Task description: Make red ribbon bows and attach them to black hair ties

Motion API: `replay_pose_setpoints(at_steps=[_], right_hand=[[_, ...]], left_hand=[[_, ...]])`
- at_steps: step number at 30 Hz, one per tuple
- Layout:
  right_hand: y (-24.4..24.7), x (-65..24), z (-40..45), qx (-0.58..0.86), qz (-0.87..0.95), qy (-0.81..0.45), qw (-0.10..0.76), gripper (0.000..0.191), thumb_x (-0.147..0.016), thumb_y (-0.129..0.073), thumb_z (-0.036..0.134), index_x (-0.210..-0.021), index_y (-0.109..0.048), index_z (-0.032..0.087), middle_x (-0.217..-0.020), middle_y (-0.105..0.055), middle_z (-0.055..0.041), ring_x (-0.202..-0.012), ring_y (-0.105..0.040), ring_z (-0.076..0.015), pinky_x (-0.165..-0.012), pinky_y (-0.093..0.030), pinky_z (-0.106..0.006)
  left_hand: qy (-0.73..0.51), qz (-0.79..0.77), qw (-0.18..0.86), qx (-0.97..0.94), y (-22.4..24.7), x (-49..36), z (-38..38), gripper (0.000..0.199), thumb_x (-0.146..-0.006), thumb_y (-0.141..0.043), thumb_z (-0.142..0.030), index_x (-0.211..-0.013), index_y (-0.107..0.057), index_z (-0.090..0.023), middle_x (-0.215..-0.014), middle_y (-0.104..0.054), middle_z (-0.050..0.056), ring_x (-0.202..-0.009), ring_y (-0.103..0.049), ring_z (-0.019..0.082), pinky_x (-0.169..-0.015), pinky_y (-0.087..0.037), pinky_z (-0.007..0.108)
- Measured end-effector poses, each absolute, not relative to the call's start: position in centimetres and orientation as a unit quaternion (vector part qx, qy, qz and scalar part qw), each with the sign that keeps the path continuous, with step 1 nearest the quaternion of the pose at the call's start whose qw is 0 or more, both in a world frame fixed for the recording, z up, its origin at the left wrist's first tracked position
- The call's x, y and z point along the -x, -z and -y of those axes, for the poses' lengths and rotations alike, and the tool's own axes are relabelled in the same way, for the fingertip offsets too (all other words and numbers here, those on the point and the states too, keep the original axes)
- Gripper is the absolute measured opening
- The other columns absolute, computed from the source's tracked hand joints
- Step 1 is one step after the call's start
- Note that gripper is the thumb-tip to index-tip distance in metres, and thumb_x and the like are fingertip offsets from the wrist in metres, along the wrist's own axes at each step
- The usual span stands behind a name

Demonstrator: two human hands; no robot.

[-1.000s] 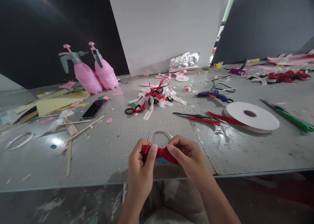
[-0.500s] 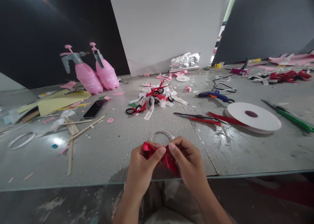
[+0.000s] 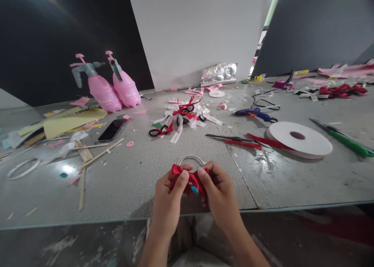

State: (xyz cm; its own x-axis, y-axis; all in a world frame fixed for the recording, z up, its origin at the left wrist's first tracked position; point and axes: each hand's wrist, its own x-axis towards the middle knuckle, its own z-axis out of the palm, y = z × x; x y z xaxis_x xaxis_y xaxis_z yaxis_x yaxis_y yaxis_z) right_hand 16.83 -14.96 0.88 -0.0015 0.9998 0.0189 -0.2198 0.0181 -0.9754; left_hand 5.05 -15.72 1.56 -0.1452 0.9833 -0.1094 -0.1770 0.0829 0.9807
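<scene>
A length of shiny red ribbon [image 3: 193,177], folded into loops like a bow, is pinched between my two hands above the table's near edge. My left hand [image 3: 172,189] grips its left part between thumb and fingers. On the other side, my right hand [image 3: 217,187] is closed on the right part, with a short tail hanging below. The undersides of the fingers are partly hidden. Just beyond the hands a pale ring, perhaps a tape roll [image 3: 191,158], lies flat on the table. A small blue piece [image 3: 194,189] shows beneath the ribbon.
Farther off lies a pile of ribbon scraps and black loops [image 3: 185,115]. To the right are a box cutter [image 3: 222,137], a large ribbon roll [image 3: 309,136], a blue glue gun [image 3: 254,113] and green-handled scissors [image 3: 347,140]. A phone [image 3: 111,129] and pink spray bottles [image 3: 105,93] stand left.
My fingers have shifted along the red ribbon, and its middle is now more gathered between the thumbs. My right hand has moved slightly left. The blue piece beneath has come into view.
</scene>
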Motion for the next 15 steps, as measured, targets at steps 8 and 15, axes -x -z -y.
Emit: replay_pose_setpoints(at_steps=[8,15], right_hand=[[-0.7,-16.4,14.7,0.481,0.549,-0.366,0.577,0.022,-0.093,-0.05,0.033,-0.076,-0.053,0.019,-0.06,-0.05,0.0033,-0.054,-0.044,-0.0085,-0.05,-0.034,-0.021],[-0.8,-16.7,14.8,0.421,0.576,-0.388,0.583,0.019,-0.094,-0.05,0.029,-0.078,-0.052,0.019,-0.062,-0.052,0.0037,-0.054,-0.046,-0.0081,-0.051,-0.036,-0.02]], left_hand=[[-0.61,-0.501,0.463,-0.404,-1.8,-5.9,15.2,0.027,-0.085,-0.062,-0.039,-0.074,-0.05,-0.018,-0.062,-0.05,-0.004,-0.053,-0.047,0.007,-0.051,-0.041,0.018],[-0.599,-0.502,0.451,-0.43,-2.3,-5.8,15.2,0.027,-0.085,-0.062,-0.039,-0.075,-0.049,-0.018,-0.06,-0.05,-0.004,-0.052,-0.046,0.007,-0.051,-0.039,0.019]])
